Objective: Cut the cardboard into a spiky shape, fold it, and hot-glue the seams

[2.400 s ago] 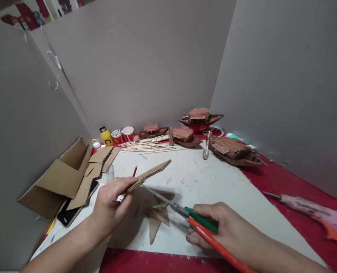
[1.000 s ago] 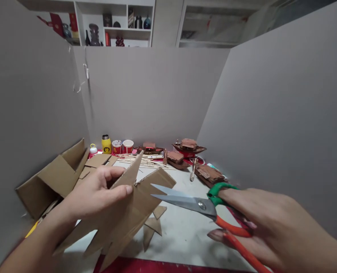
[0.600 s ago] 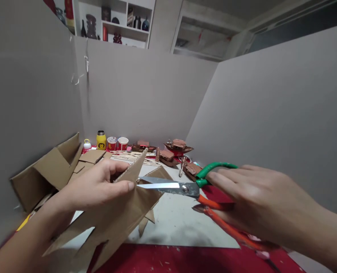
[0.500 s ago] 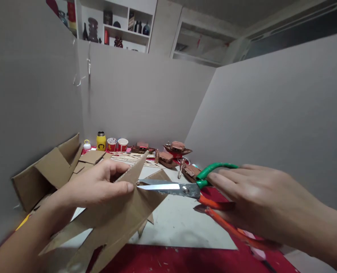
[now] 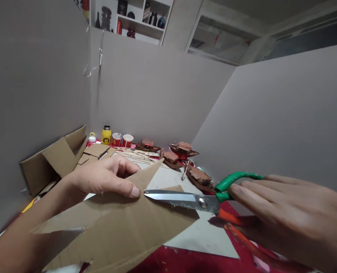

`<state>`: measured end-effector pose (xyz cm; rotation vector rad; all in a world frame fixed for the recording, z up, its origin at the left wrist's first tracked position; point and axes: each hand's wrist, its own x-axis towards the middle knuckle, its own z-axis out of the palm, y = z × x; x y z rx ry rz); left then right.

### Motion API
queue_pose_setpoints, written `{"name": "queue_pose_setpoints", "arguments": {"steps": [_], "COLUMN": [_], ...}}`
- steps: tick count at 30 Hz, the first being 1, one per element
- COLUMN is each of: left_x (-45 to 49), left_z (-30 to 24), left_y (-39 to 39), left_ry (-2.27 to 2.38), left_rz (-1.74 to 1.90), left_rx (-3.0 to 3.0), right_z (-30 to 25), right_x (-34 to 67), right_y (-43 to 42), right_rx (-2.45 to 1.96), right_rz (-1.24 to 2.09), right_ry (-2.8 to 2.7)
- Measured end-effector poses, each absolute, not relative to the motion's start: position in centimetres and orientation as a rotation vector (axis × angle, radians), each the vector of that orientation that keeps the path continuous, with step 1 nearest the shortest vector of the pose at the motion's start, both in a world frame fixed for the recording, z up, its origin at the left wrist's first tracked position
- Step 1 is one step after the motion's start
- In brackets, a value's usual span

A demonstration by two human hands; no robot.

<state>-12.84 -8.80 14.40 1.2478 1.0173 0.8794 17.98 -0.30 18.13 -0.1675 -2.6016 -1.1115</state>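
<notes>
We are cutting cardboard [image 5: 114,231]: left hand [image 5: 106,180] pinching it, right hand [image 5: 287,218] gripping scissors [image 5: 185,200], blades shut in the slit. Next probably calls for reopening and feeding deeper.

Craft workbench inside a booth, grey divider boards [image 5: 157,102] on three sides, model boats [image 5: 184,148] at the back, thin wooden sticks [image 5: 137,155], paper cups [image 5: 128,140], cardboard scraps [image 5: 96,151], scissors [image 5: 182,200] against a cardboard sheet [image 5: 123,231], display shelves [image 5: 140,22] beyond.

Left hand [image 5: 106,181] bare, right hand [image 5: 287,218] bare, forearms uncovered (short plain nails)
</notes>
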Motion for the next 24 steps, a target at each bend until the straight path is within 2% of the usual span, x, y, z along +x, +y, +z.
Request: {"name": "queue_pose_setpoints", "arguments": {"steps": [17,24], "left_x": [-13.3,-13.3], "left_z": [13.5,13.7], "left_y": [-7.3,-7.2], "left_ry": [0.817,0.883], "left_rz": [0.726,0.722], "left_rx": [1.264,1.267], "right_z": [17.1,17.3], "right_x": [17.7,17.6], "right_y": [1.3,1.5], "right_rx": [-0.144,-0.131], "right_rz": [-1.158,-1.183], "right_ry": [-2.512,-2.512]}}
